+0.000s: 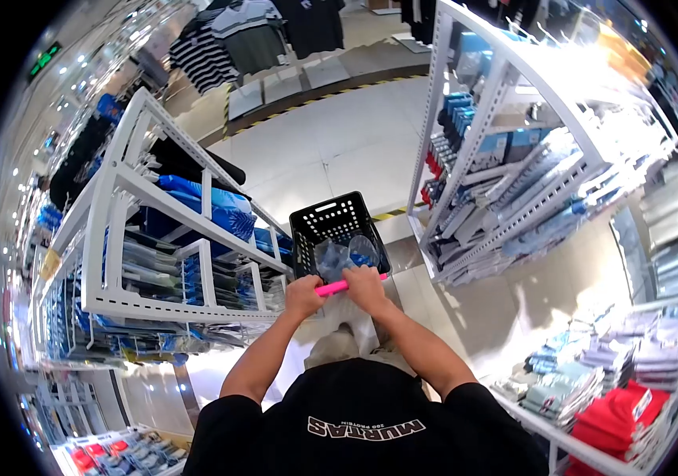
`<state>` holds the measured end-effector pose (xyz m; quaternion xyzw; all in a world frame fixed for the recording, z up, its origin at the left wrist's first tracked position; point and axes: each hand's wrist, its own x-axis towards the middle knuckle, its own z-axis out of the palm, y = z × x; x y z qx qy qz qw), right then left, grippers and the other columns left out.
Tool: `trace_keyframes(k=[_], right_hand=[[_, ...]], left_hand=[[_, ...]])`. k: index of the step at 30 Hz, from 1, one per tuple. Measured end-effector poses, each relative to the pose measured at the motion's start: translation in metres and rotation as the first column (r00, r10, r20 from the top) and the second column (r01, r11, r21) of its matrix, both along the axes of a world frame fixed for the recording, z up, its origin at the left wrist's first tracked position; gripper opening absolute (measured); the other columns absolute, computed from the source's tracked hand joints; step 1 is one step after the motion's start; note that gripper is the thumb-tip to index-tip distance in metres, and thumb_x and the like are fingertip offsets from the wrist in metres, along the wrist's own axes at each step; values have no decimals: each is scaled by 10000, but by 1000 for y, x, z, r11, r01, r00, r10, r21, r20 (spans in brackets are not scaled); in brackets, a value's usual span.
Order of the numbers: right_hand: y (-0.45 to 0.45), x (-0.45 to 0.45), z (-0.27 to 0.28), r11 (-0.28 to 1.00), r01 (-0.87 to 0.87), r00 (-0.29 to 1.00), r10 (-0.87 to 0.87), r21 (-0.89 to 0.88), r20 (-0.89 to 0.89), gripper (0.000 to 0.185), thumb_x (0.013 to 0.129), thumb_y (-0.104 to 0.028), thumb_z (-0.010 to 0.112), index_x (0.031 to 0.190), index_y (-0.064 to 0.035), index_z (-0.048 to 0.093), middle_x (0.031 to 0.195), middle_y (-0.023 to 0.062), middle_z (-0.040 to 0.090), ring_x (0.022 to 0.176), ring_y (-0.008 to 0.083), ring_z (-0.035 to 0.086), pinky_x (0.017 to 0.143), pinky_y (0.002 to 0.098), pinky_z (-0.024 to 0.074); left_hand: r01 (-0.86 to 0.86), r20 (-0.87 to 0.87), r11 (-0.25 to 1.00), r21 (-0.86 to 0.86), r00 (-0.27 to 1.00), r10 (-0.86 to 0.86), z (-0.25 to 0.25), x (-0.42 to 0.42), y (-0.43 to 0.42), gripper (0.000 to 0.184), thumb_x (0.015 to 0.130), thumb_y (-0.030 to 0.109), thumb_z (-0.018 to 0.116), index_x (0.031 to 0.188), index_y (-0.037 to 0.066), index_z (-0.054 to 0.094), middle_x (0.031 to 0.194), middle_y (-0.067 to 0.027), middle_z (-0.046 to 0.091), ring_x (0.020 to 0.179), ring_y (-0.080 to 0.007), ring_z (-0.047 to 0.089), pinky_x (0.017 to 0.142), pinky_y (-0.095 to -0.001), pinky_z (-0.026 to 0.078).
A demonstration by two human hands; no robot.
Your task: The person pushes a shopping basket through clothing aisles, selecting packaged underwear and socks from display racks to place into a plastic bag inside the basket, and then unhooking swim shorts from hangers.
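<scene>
Ahead of you spreads a pale tiled floor (283,159), bordered at top centre by yellow-and-black striped tape (299,106). Perforated white metal flanks you: one rack (99,230) mid-left, a taller-looking one upper right, where light glares. A green lit sign (44,61) glows upper left; a display shelf (561,433) stands lower right.

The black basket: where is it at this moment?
In the head view, the black basket sits near the centre, just beyond the pink handle and between the left white rack and the right white rack.
</scene>
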<state>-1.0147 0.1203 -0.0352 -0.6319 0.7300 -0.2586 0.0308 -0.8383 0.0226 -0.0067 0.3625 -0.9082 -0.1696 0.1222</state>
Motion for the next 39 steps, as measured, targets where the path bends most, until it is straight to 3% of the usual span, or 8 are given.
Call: trace_keyframes(k=[11,20,23,29,37,39], right_hand=[[-42,-30,-6,993,-121,991,122,-10,54,180,726,-180,723,841,-115,601,788,100,648,738,318,650,627,467,500],[-92,-54,13,974,-192,980,184,122,74,214,738,-238,755,878,-122,643,809,96,671,812,318,675,703,461,532],[-112,-64,16,971,-217,975,209,103,76,214,745,-223,745,890,-113,632,807,102,657,780,328,665,671,481,525],[-160,-80,6,969,-209,977,203,128,59,209,743,-231,750,881,-121,637,810,83,647,802,313,654,688,459,521],[-229,-97,5,980,-198,976,194,29,101,256,688,-242,831,822,-108,659,794,99,655,798,332,647,692,451,503],[-246,-102,1,982,-175,985,173,73,26,271,678,-263,839,821,-115,664,789,91,652,798,327,646,683,449,501]], left_hand=[[-21,-32,996,-84,999,18,-8,-16,-34,299,628,330,826,768,133,649,752,-55,640,745,-288,657,646,-436,519],[-71,-36,994,-88,997,68,-20,-31,-82,279,652,343,785,783,139,646,776,-66,644,785,-294,658,680,-452,521],[-94,-42,993,-68,995,91,-24,-38,-102,259,661,331,765,783,136,647,781,-72,645,787,-297,657,686,-451,522],[-68,-87,996,-58,994,62,-26,-49,-148,267,673,323,762,802,122,641,799,-92,653,791,-306,659,698,-451,524],[-125,-126,990,-61,985,116,-28,-68,-203,282,688,336,760,845,132,645,841,-72,656,830,-292,669,739,-435,532],[-149,-157,988,-45,978,140,-31,-73,-215,284,692,341,754,850,131,647,847,-77,655,839,-292,669,747,-437,534]])
